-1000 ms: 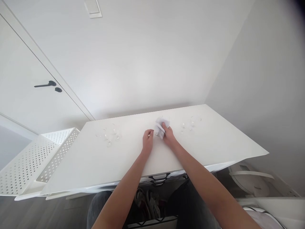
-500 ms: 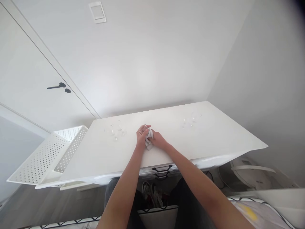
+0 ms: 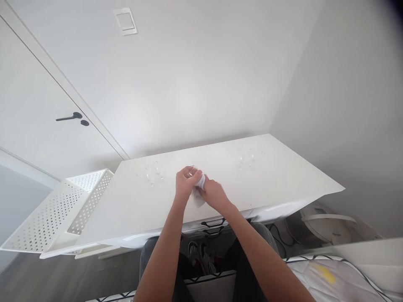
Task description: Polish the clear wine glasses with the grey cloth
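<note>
Both hands meet above the middle of a white tabletop (image 3: 214, 157). My left hand (image 3: 183, 183) is wrapped round a clear drinking glass (image 3: 190, 171), whose rim shows past the fingers; the rest of it is hidden. A white cloth (image 3: 202, 181) is pressed against the glass's near side, and my right hand (image 3: 215, 193) grips it with curled fingers. The cloth's loose end dangles below the hands, blurred. On the left part of the table stand clear glasses (image 3: 156, 168), with more clear glasses (image 3: 252, 157) on the right part; their outlines are faint.
A white perforated rack (image 3: 47, 214) adjoins the table's left end. Dark drawer handles (image 3: 213, 222) sit under the front edge, near my knees. Behind the table is a wall, with a door handle (image 3: 69, 116) at left. A quilted mattress (image 3: 327, 277) lies at lower right.
My right hand has shifted slightly down and right with the cloth, whose loose end hangs lower. My left hand still holds the glass, turned a little. The whole view has moved slightly.
</note>
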Tool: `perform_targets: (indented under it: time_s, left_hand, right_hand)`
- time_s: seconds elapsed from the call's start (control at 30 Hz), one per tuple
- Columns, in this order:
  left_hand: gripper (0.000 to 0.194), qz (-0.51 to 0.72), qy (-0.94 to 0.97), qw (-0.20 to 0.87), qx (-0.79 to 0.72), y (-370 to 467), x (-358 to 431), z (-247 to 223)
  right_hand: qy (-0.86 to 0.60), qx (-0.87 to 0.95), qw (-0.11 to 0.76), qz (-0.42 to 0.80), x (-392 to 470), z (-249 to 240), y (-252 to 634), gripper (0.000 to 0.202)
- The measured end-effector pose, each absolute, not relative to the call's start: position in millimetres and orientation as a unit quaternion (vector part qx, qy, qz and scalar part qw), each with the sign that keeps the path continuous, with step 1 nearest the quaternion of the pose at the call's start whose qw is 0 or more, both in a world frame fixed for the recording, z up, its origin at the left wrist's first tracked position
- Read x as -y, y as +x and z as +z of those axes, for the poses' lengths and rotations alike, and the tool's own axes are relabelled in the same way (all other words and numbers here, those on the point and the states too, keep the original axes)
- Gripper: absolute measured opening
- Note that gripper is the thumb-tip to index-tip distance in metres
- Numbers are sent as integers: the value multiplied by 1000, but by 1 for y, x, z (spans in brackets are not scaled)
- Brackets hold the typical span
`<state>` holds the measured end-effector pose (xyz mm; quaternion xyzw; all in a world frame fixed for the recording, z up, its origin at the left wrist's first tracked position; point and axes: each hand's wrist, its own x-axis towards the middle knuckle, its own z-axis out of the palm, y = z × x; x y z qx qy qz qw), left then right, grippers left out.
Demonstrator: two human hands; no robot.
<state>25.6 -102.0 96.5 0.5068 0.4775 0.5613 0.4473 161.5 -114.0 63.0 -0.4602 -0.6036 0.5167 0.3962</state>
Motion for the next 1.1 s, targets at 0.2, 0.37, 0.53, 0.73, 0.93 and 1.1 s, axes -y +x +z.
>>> perform_targets:
  time_s: [0.2, 0.37, 0.53, 0.73, 0.93, 1.1]
  left_hand:
    - [29, 550, 422, 607, -388, 29, 123, 108]
    - [23, 574, 445, 535, -431, 41, 147, 118]
    - [25, 628, 418, 481, -446, 51, 166, 125]
    - [34, 537, 410, 627, -388, 51, 182, 128]
    - [26, 668, 409, 399, -477, 75, 190, 115]
    - [20, 766, 350, 314, -439, 71, 172, 115]
  right_hand:
    - [-341, 553, 314, 692, 140, 83, 171, 29]
    - [-362, 571, 354, 646, 157, 91, 184, 28]
    - [-395, 608, 392, 566, 172, 93, 191, 24]
    - [-258, 474, 314, 781, 192, 83, 209, 48]
    - [-424, 763, 378, 308, 184, 83, 210, 22]
    - [-507, 495, 639, 301, 189, 73, 199, 38]
